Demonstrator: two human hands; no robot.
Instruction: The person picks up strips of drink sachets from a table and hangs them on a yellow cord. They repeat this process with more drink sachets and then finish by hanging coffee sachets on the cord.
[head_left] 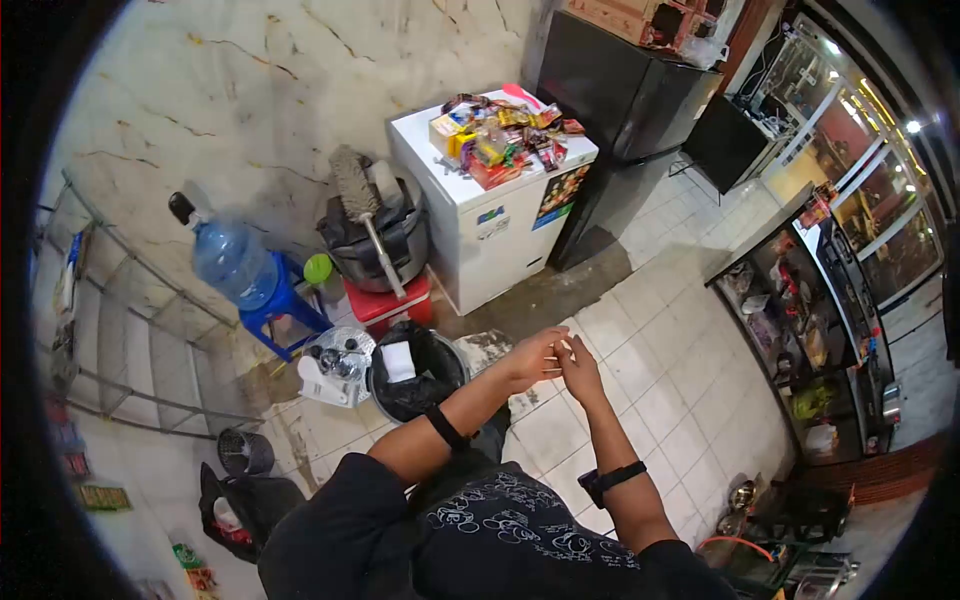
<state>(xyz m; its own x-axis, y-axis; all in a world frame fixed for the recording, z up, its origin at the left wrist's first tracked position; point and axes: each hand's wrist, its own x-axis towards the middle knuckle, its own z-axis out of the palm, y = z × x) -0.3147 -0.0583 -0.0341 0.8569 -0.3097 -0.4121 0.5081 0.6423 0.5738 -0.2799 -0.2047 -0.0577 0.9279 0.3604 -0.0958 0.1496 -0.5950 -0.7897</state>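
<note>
My left hand (533, 360) and my right hand (580, 372) meet in front of me above the tiled floor. Their fingers are curled and pressed against each other. Small white spots show at the fingertips; whether these are nails or a small thing between the fingers I cannot make out. A black band (446, 428) circles my left forearm, and a dark watch-like band (610, 482) is on my right. Below and left of my hands stands a bin lined with a black bag (425, 362), with a white piece (398, 361) inside.
A white chest freezer (500, 235) carries a pile of packets (508, 140), beside a black fridge (625, 130). A water bottle (235, 262) rests on a blue stool (285, 310). A brush (358, 195) leans on a dark bucket. Shelves (790, 340) stand right.
</note>
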